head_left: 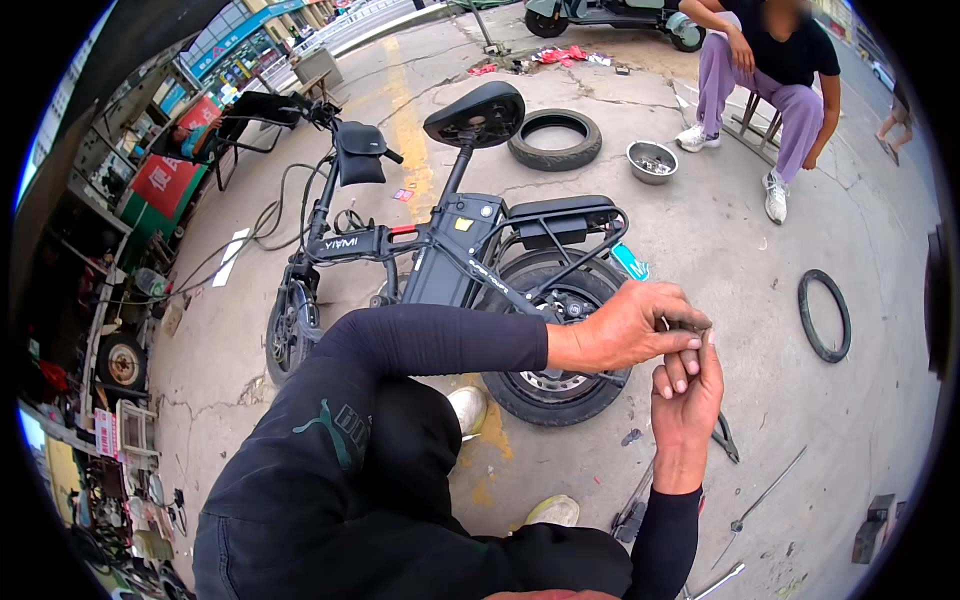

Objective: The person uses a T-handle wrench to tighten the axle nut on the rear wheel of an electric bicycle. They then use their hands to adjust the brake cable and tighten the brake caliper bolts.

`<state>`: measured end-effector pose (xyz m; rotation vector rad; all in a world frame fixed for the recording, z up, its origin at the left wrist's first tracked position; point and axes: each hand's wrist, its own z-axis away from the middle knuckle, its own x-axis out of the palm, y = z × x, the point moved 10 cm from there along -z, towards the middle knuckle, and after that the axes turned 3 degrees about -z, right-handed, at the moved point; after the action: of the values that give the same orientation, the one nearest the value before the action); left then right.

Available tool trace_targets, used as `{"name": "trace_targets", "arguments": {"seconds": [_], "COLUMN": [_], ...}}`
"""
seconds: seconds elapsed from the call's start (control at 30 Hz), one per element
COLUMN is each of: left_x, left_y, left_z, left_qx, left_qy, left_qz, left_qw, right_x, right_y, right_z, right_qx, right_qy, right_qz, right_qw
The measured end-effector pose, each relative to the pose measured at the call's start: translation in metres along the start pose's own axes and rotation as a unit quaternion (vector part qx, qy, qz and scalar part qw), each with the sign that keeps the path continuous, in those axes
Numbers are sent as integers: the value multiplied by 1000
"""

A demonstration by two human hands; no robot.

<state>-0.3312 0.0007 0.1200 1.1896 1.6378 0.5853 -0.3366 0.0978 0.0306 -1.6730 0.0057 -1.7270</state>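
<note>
My left hand (625, 328) reaches across in front of the rear wheel (548, 400) of a black folding electric bike (440, 255). My right hand (690, 405) comes up from below and meets it. The fingertips of both hands are pinched together, right against each other. Whatever small thing they may hold is hidden by the fingers. The bike stands upright, with a saddle (476, 112), a rear rack seat (562, 207) and a black handlebar bag (360, 152). A dark-handled tool, perhaps pliers (725, 440), lies beyond my right wrist.
A loose tyre (556, 140), a metal bowl (652, 162) with small parts, and a thinner tyre (825, 315) lie on the concrete. One person (765, 90) sits at the far right. Long metal tools (760, 497) lie at lower right; a cluttered stall stands at left.
</note>
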Motion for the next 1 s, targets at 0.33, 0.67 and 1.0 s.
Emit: {"name": "trace_targets", "arguments": {"seconds": [0.33, 0.67, 1.0], "left_x": [-46, -87, -157], "left_y": [-30, -40, -41], "left_z": [9, 6, 25], "left_qx": [117, 72, 57], "left_qy": [-32, 39, 86], "left_qz": [25, 134, 28], "left_qw": [992, 988, 994], "right_x": [15, 38, 65], "right_y": [33, 102, 121], "right_z": [-1, -3, -36], "right_qx": [-85, -113, -68], "right_qy": [144, 181, 97], "right_qz": [156, 301, 249], "right_qw": [973, 929, 961]}}
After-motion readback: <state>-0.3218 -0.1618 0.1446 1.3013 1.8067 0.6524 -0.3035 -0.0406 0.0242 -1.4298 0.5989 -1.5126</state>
